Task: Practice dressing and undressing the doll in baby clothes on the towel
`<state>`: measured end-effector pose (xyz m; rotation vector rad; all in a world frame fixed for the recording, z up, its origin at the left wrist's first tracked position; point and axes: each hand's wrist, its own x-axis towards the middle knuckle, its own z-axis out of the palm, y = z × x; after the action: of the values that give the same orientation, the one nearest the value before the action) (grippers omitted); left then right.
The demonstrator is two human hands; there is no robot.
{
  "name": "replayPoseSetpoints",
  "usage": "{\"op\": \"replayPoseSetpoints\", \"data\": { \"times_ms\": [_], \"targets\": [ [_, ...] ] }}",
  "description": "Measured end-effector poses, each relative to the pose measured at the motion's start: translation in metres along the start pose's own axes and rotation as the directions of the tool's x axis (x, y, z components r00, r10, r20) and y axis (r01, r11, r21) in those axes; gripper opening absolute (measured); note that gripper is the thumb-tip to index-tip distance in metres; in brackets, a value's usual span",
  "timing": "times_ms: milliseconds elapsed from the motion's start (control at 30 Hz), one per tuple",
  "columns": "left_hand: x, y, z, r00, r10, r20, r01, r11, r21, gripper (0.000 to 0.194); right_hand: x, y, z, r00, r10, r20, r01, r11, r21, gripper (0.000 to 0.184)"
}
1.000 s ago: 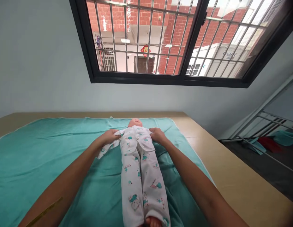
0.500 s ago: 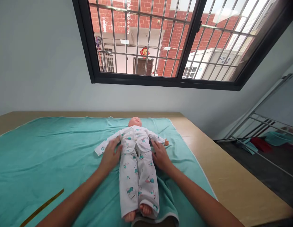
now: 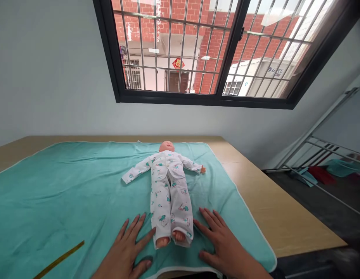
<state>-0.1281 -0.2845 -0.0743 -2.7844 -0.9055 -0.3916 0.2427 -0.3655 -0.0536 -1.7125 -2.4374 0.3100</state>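
Observation:
A baby doll lies face up on a teal cloth, its head toward the wall. It wears a white patterned jacket and matching trousers, with both feet showing at the cuffs. One sleeve covers its hand on the left; on the right a small doll hand pokes out. My left hand is spread on the cloth left of the doll's feet, index fingertip at the trouser cuff. On the other side, my right hand is spread too, fingers on the cloth close to the right trouser leg.
The cloth covers much of a wooden table set against the wall. A brown strip lies at the front left. Above is a barred window. To the right stands a metal bed frame with a red cloth and other fabric.
Both hands have drawn back from beside the doll's jacket to beside its feet, fingers now spread on the cloth. The cloth's raised front edge now lies flatter.

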Motion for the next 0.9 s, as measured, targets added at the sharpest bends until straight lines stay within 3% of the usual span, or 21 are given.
{"op": "replayPoseSetpoints", "data": {
  "times_ms": [167, 267, 367, 467, 633, 700, 800, 833, 900],
  "targets": [
    [-0.014, 0.006, 0.006, 0.998, 0.066, -0.013, -0.066, 0.997, -0.029, 0.078, -0.018, 0.002, -0.002, 1.000, 0.019, 0.011, -0.019, 0.999, 0.033, 0.088],
    [-0.026, -0.005, 0.012, 0.995, 0.097, -0.013, -0.097, 0.989, -0.112, 0.078, -0.031, 0.017, 0.001, 0.998, 0.063, -0.011, -0.062, 0.997, 0.043, 0.082],
    [-0.028, -0.030, 0.011, 0.994, -0.106, 0.017, 0.107, 0.973, -0.202, 0.059, -0.039, 0.046, 0.006, 0.964, 0.237, -0.123, -0.242, 0.970, -0.025, 0.067],
    [-0.026, -0.052, 0.014, 0.935, -0.354, 0.029, 0.355, 0.927, -0.120, 0.054, -0.047, 0.075, 0.014, 0.873, 0.411, -0.262, -0.454, 0.882, -0.128, 0.068],
    [-0.034, -0.056, 0.031, 0.898, -0.428, 0.105, 0.432, 0.902, -0.017, 0.060, -0.066, 0.101, 0.022, 0.827, 0.495, -0.268, -0.546, 0.820, -0.171, 0.073],
    [-0.036, -0.051, 0.033, 0.897, -0.431, 0.095, 0.434, 0.901, -0.013, 0.059, -0.067, 0.100, 0.021, 0.806, 0.529, -0.267, -0.576, 0.804, -0.148, 0.072],
    [-0.029, -0.039, 0.028, 0.927, -0.375, 0.011, 0.375, 0.926, -0.034, 0.059, -0.051, 0.076, 0.017, 0.780, 0.496, -0.383, -0.570, 0.815, -0.107, 0.065],
    [-0.025, -0.033, 0.027, 0.950, -0.311, -0.013, 0.310, 0.950, -0.048, 0.059, -0.043, 0.062, 0.016, 0.786, 0.443, -0.431, -0.531, 0.841, -0.103, 0.062],
    [-0.019, -0.019, 0.025, 0.992, -0.116, -0.055, 0.113, 0.992, -0.061, 0.061, -0.030, 0.033, 0.018, 0.848, 0.285, -0.448, -0.372, 0.920, -0.119, 0.057]
  ]
}}
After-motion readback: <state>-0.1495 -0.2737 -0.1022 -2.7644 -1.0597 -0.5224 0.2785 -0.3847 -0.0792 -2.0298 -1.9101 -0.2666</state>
